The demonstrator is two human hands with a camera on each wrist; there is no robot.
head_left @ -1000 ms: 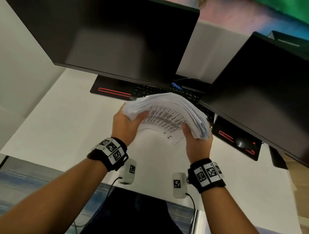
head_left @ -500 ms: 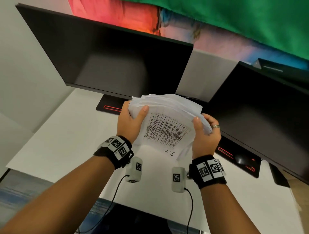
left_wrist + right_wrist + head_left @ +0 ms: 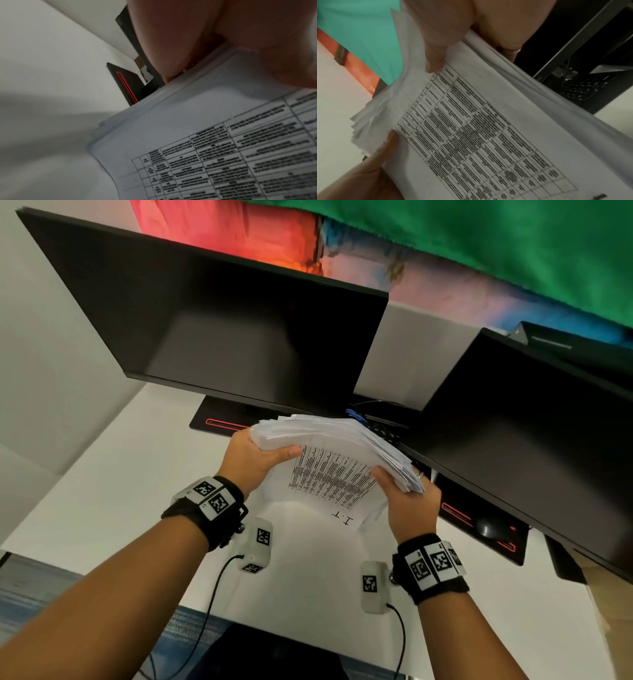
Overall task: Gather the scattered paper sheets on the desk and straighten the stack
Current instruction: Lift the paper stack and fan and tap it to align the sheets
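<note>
Paper stack, fanned and uneven at its edges, printed table facing down toward the wearer, held in the air above the middle of the desk, toward its far edge. Gripped at its left end by the left hand, thumb across the printed face; clasped at its right end by the right hand, thumb likewise on the print. Behind: two dark monitors, a keyboard.

Thin matt white paper stack, printed with black tables, edges ragged. Matt smooth white desk seen under the stack. Dark glossy monitor screens behind it. Black cloth wristbands nearer.
</note>
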